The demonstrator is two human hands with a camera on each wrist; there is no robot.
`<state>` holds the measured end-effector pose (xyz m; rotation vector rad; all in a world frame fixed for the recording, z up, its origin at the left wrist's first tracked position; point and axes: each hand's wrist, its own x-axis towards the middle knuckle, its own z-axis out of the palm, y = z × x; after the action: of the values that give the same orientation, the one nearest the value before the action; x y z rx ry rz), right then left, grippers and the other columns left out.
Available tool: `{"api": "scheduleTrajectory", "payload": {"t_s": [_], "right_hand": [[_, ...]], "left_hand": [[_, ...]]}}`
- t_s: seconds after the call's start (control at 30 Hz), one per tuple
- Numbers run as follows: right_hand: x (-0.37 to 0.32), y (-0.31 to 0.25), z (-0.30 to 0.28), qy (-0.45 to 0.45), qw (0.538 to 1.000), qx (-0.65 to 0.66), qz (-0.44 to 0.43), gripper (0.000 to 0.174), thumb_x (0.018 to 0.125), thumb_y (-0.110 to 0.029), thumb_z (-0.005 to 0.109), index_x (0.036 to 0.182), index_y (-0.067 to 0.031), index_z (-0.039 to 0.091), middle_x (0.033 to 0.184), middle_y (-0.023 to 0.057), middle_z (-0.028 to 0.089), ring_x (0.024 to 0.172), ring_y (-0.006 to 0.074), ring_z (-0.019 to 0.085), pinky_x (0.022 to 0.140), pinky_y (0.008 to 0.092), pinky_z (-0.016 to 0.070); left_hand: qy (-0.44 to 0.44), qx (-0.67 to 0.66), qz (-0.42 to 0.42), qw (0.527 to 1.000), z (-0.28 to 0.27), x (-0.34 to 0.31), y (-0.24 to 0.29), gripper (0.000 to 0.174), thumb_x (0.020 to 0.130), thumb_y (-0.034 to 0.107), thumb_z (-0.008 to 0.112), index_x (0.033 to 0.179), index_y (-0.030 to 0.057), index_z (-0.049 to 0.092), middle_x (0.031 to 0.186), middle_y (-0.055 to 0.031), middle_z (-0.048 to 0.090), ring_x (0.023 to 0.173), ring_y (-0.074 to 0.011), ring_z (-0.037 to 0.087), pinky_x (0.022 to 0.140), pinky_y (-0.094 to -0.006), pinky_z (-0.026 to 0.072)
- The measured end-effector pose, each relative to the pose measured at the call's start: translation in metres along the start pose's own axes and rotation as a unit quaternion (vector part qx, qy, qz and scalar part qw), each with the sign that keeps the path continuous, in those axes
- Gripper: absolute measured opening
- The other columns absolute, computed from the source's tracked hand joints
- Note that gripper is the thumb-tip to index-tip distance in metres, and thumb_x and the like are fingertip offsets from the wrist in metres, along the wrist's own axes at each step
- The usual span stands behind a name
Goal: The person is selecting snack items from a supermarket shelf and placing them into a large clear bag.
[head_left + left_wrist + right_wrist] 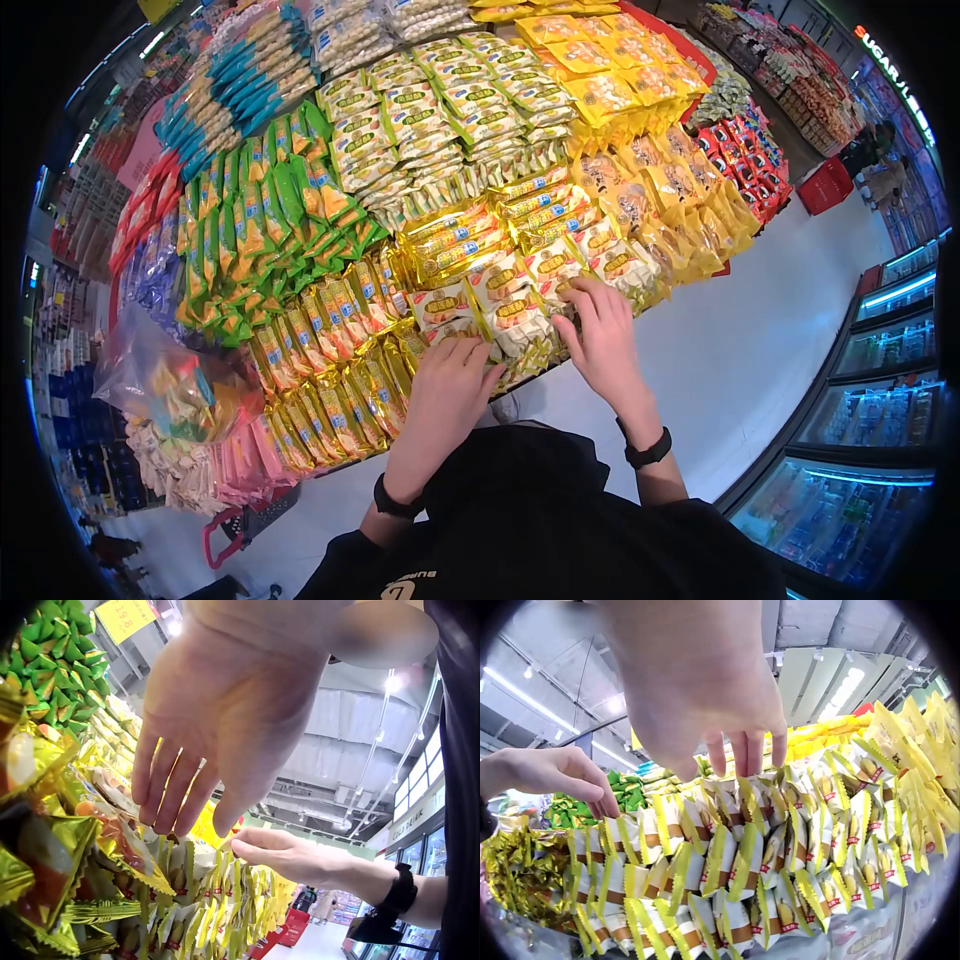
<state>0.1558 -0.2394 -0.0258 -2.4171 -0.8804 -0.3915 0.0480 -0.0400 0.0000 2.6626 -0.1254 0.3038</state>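
Small white snack packets with gold crimped edges [515, 308] lie in rows at the near edge of the display. On their near left side rests my left hand [448, 385], fingers together and fairly straight. My right hand [603, 340] touches the packets farther right, its fingers spread and slightly bent. In the left wrist view the palm side of the left hand [217, 727] shows, fingertips right at the packets. The right wrist view has the right hand [705, 705] over the top row of stacked packets [742, 870]. Neither hand shows anything gripped.
Gold-wrapped bars [340, 405] stand in rows to the left, with green packets [270, 215] behind them. Yellow bags [665, 200] are stacked on the right. A clear plastic bag [185, 385] sits at the left. Lit drink fridges [850, 420] line the right side.
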Motion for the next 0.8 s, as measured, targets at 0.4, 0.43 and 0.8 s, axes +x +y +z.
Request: {"api": "scheduleTrajectory", "payload": {"t_s": [0.4, 0.43, 0.8], "right_hand": [[0.018, -0.011, 0.01, 0.042, 0.998, -0.005, 0.045, 0.013, 0.089, -0.016, 0.068, 0.096, -0.0047, 0.065, 0.103, 0.0098, 0.061, 0.098, 0.0295, 0.055, 0.087, 0.0413, 0.042], [0.019, -0.013, 0.011, 0.054, 0.997, -0.007, 0.049, 0.012, 0.089, -0.015, 0.068, 0.095, -0.0051, 0.065, 0.101, 0.0091, 0.06, 0.096, 0.0296, 0.055, 0.086, 0.0411, 0.0421], [0.02, -0.008, 0.022, 0.103, 0.992, -0.016, 0.07, 0.01, 0.089, -0.014, 0.067, 0.088, -0.0042, 0.065, 0.092, 0.0088, 0.059, 0.089, 0.029, 0.054, 0.081, 0.0407, 0.0427]], "left_hand": [[-0.041, -0.03, 0.041, 0.998, -0.012, 0.001, -0.015, 0.03, 0.086, 0.021, 0.071, 0.104, -0.0022, 0.065, 0.104, -0.0126, 0.066, 0.097, -0.029, 0.063, 0.086, -0.0399, 0.0495], [-0.043, -0.027, 0.05, 0.997, -0.015, 0.001, -0.016, 0.031, 0.087, 0.022, 0.071, 0.104, -0.0026, 0.065, 0.104, -0.013, 0.066, 0.097, -0.0292, 0.063, 0.086, -0.04, 0.0495], [-0.074, -0.023, 0.079, 0.994, -0.018, 0.001, -0.02, 0.037, 0.086, 0.025, 0.072, 0.108, -0.0035, 0.064, 0.111, -0.0155, 0.066, 0.103, -0.0302, 0.062, 0.09, -0.0406, 0.0494]]}}
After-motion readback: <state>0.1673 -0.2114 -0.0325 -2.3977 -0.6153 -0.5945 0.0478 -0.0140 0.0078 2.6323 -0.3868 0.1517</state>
